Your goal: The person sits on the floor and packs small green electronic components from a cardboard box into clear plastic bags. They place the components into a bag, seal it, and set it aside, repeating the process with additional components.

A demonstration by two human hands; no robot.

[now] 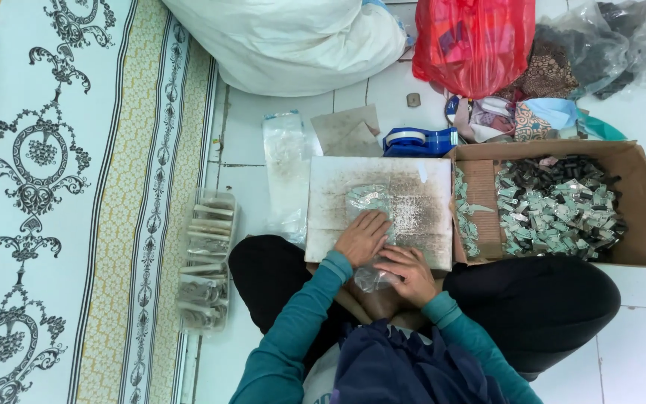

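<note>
Both hands, left hand [363, 237] and right hand [408, 274], grasp 1 clear plastic bag [371, 224] on the white board [420, 187]; it may slip, spilling small pieces beside the board.

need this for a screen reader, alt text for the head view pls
Seen from above, a seated person's left hand and right hand press a clear plastic bag on a worn white board, beside a cardboard box of small packets.

glossy clear plastic bag [371, 224] on a stained, perhaps wooden board [413, 187]
</note>
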